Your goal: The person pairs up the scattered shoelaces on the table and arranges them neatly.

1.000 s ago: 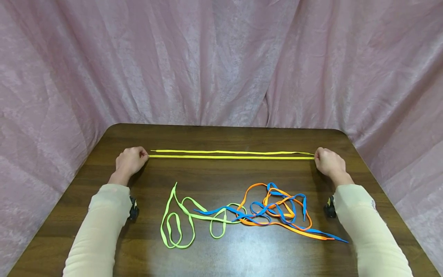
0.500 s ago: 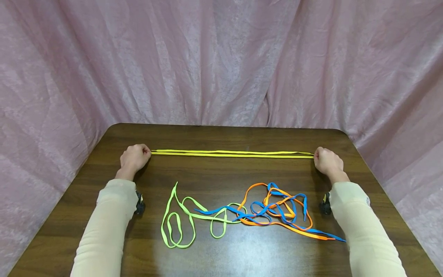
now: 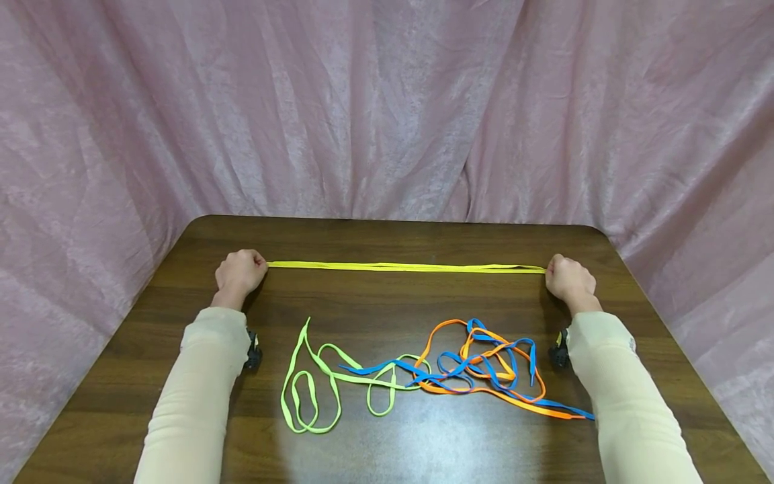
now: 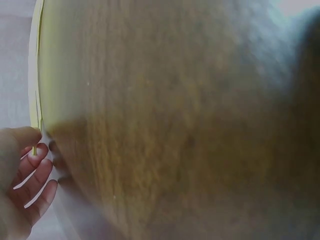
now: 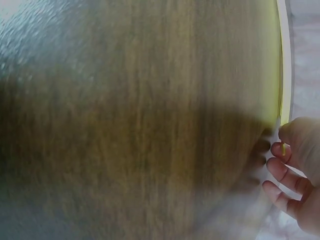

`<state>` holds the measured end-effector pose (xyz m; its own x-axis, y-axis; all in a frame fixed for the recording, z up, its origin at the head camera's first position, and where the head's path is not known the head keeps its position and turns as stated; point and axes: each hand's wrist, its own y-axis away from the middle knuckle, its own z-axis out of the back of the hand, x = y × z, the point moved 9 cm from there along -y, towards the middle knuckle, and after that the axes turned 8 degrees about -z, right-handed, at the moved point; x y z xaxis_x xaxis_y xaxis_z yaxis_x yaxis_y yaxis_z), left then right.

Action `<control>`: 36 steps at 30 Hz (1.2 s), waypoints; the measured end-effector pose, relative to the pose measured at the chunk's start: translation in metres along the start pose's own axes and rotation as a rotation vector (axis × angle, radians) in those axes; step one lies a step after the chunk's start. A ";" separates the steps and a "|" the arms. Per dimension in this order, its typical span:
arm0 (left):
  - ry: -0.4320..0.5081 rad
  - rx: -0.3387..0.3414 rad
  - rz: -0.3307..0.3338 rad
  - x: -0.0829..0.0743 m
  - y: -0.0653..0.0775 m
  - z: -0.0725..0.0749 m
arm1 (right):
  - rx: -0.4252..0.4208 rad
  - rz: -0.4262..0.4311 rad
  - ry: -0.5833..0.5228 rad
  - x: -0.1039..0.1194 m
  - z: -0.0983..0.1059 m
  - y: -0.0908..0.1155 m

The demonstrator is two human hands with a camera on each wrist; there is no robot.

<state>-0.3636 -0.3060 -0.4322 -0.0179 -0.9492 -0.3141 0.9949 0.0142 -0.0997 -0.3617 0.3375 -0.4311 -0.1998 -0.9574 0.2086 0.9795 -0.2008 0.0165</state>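
A yellow shoelace (image 3: 399,267) stretches straight across the far part of the table in two strands lying side by side, almost touching. My left hand (image 3: 240,272) pinches its left end between thumb and index finger; in the left wrist view a short tip of the shoelace (image 4: 34,149) pokes out below the thumb, with the other fingers loosely bent. At the right end my right hand (image 3: 570,277) pinches the lace the same way, and a small yellow tip shows under the thumb of that hand (image 5: 295,170) in the right wrist view.
Nearer the body, a loose lime-green shoelace (image 3: 335,396) lies in loops at the left. Tangled blue (image 3: 387,366) and orange (image 3: 450,323) shoelaces lie to the right, overlapping the green one. The brown wooden table (image 3: 363,457) ends at a pink curtain (image 3: 387,107).
The near yellow strand has moved away from the body until it lies against the far strand. Both hands have shifted forward and slightly inward, the left more than the right.
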 end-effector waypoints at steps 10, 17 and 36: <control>-0.007 -0.013 0.036 -0.001 -0.003 0.000 | 0.020 -0.027 0.018 0.002 -0.004 -0.003; -0.019 -0.022 0.028 -0.007 -0.005 0.001 | 0.016 -0.043 0.029 0.002 -0.006 -0.006; -0.019 -0.025 -0.004 -0.009 -0.009 -0.003 | -0.024 -0.004 0.026 0.008 -0.004 -0.003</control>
<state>-0.3726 -0.2964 -0.4311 -0.0198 -0.9551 -0.2955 0.9920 0.0182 -0.1251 -0.3662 0.3298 -0.4339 -0.2042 -0.9617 0.1827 0.9779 -0.2088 -0.0064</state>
